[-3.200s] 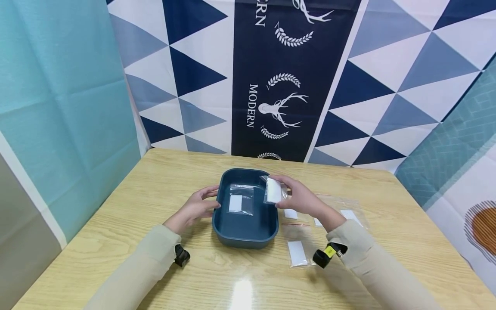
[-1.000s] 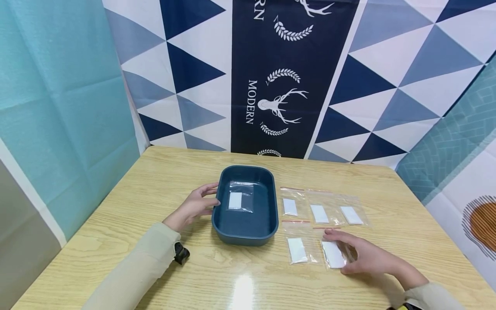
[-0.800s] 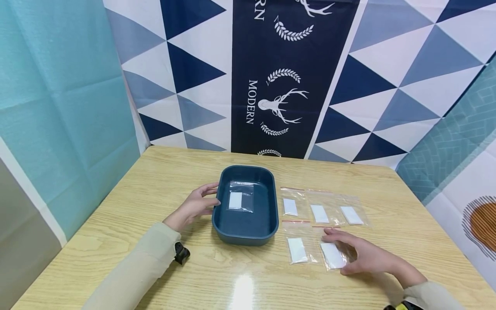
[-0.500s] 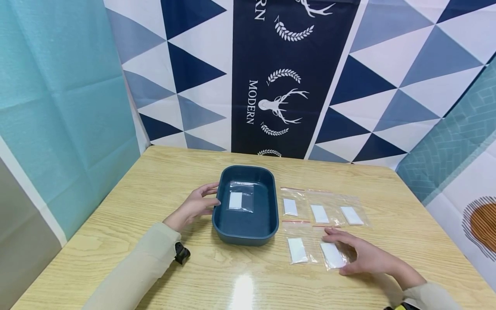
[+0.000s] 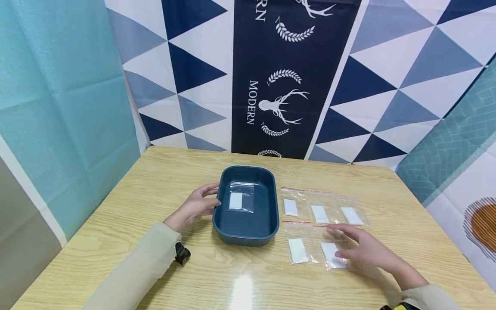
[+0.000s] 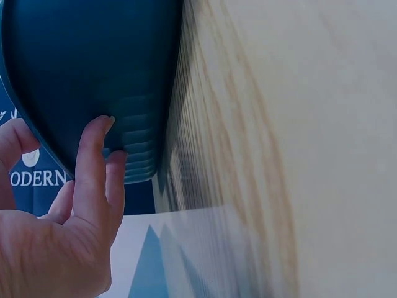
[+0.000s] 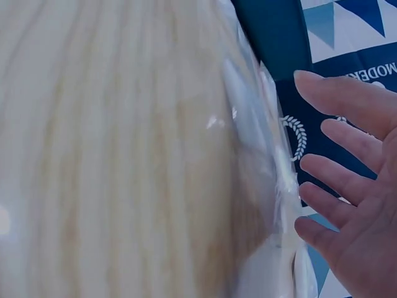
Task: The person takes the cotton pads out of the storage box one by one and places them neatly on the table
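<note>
My left hand [image 5: 195,205] rests against the left side of a dark blue plastic box [image 5: 267,230], thumb at the rim. In the left wrist view, extended fingers [image 6: 91,155] touch its ribbed outer wall. Inside the box lies a clear zip bag [image 5: 248,200] with a white card. My right hand [image 5: 368,247], fingers spread, hovers over the front right zip bag [image 5: 331,254], thumb above its white card and index finger near its red zip strip. The right wrist view shows the fingers [image 7: 335,177] apart beside the clear plastic, holding nothing.
Another red-strip bag [image 5: 297,249] lies between the box and the right hand. Behind it sit three more bags in a row, the left bag [image 5: 290,206], middle bag [image 5: 319,213] and right bag [image 5: 350,215]. Patterned cloth [image 5: 186,77] closes off the table's [image 5: 174,163] back.
My right hand held a bag over the box's right rim; that bag now lies at the front right. Lately the hand loosened, thumb moving up from its lower edge. Left hand unchanged.
</note>
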Demonstrator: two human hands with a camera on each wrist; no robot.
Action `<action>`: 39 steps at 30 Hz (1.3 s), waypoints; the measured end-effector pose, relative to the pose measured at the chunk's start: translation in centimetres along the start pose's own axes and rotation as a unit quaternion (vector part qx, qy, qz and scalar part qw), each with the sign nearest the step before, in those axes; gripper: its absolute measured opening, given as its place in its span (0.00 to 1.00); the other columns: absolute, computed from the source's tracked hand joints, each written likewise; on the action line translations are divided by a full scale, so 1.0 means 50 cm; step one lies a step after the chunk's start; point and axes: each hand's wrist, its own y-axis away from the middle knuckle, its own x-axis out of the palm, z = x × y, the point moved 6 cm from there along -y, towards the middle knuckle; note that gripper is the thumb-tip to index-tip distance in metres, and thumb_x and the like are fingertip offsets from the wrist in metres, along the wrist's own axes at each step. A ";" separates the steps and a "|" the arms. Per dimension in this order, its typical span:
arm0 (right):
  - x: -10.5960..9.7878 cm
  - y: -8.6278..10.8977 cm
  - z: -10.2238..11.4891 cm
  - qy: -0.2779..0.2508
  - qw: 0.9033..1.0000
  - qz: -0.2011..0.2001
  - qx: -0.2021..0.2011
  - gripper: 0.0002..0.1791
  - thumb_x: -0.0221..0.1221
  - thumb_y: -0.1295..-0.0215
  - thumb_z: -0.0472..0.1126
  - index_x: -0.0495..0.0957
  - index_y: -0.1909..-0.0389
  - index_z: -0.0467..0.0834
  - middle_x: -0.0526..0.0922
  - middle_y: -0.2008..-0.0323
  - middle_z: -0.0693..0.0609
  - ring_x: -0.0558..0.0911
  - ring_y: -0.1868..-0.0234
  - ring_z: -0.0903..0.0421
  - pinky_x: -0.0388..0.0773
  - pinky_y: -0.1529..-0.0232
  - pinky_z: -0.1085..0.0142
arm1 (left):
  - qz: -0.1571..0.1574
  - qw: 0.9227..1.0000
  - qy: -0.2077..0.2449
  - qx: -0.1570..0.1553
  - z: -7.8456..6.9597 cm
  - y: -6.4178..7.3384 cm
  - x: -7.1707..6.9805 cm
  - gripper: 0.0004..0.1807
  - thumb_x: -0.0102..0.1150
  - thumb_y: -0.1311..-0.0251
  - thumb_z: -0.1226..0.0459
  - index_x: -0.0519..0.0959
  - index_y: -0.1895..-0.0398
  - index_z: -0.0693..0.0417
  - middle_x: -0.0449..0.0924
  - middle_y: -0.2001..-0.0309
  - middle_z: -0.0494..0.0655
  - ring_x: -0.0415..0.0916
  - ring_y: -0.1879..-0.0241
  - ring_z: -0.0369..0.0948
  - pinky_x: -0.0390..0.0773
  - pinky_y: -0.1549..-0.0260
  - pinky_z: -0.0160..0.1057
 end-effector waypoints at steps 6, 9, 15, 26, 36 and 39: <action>-0.004 -0.018 0.014 -0.028 0.999 -0.020 -0.003 0.30 0.66 0.46 0.41 0.70 0.41 0.39 0.72 0.43 0.41 0.69 0.43 0.65 0.65 0.47 0.79 | 0.005 1.000 0.002 0.002 0.003 -0.001 0.001 0.34 0.56 0.45 0.76 0.63 0.34 0.50 0.63 0.37 0.55 0.75 0.52 0.50 0.79 0.59 0.48; -0.004 -0.033 0.018 -0.045 0.998 -0.039 -0.002 0.28 0.65 0.44 0.37 0.70 0.42 0.36 0.73 0.44 0.40 0.71 0.45 0.63 0.67 0.48 0.78 | 0.005 1.000 0.003 0.004 0.002 -0.001 0.001 0.34 0.56 0.45 0.76 0.63 0.34 0.50 0.63 0.37 0.56 0.75 0.52 0.51 0.79 0.59 0.48; -0.001 -0.065 0.031 -0.092 0.993 -0.076 -0.004 0.25 0.62 0.42 0.33 0.70 0.44 0.30 0.73 0.46 0.36 0.74 0.45 0.57 0.70 0.47 0.74 | 0.003 1.000 0.004 0.002 0.000 0.000 -0.002 0.34 0.56 0.45 0.76 0.63 0.34 0.50 0.63 0.37 0.55 0.75 0.52 0.50 0.79 0.59 0.48; 0.011 -0.112 0.049 -0.154 0.983 -0.098 0.022 0.26 0.62 0.42 0.33 0.69 0.43 0.31 0.73 0.46 0.33 0.74 0.46 0.43 0.73 0.49 0.71 | 0.011 1.000 0.013 0.004 0.000 0.001 0.000 0.34 0.56 0.44 0.75 0.63 0.34 0.50 0.63 0.37 0.55 0.75 0.52 0.50 0.79 0.59 0.47; 0.025 -0.159 0.071 -0.170 0.980 -0.094 0.036 0.28 0.62 0.41 0.35 0.67 0.40 0.34 0.72 0.44 0.35 0.71 0.43 0.40 0.71 0.45 0.65 | 0.015 1.000 0.009 0.004 -0.002 0.003 -0.001 0.34 0.56 0.44 0.75 0.63 0.33 0.50 0.63 0.36 0.54 0.75 0.52 0.49 0.79 0.59 0.47; 0.027 -0.170 0.079 -0.164 0.981 -0.090 0.050 0.28 0.62 0.40 0.39 0.67 0.39 0.37 0.72 0.43 0.37 0.71 0.43 0.42 0.70 0.44 0.62 | 0.014 1.000 0.008 0.003 -0.001 0.003 -0.003 0.34 0.56 0.44 0.75 0.63 0.33 0.49 0.63 0.36 0.54 0.75 0.52 0.49 0.79 0.59 0.47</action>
